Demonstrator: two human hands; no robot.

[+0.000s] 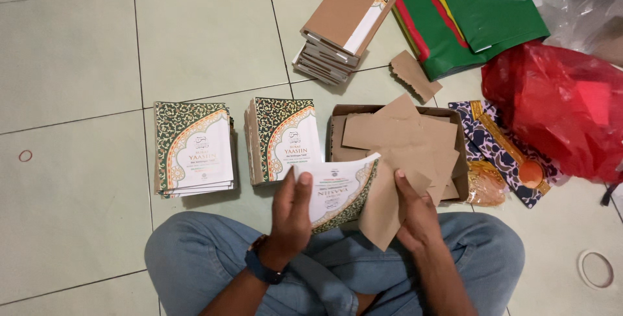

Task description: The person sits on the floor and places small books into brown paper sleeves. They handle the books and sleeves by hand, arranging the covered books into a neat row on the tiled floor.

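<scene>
My left hand (290, 215) grips the near edge of a white booklet cover (337, 193) with a green and gold ornamental border, held open over my lap. Beside it, my right hand (415, 215) holds a brown paper sheet (386, 206) against that cover. Just beyond my hands sits a cardboard box (462, 160) filled with loose brown paper pieces (402, 137). Two stacks of matching green-bordered booklets lie on the tiled floor, one at the left (195, 148) and one in the middle (284, 137).
A pile of brown-backed booklets (341, 27) lies farther back, with a torn brown scrap (414, 74) next to it. Green and red folded sheets (467, 11), a red plastic bag (561, 108), patterned dark cloth (496, 150), a tape ring (596, 268) and a rubber band (24, 156) lie around.
</scene>
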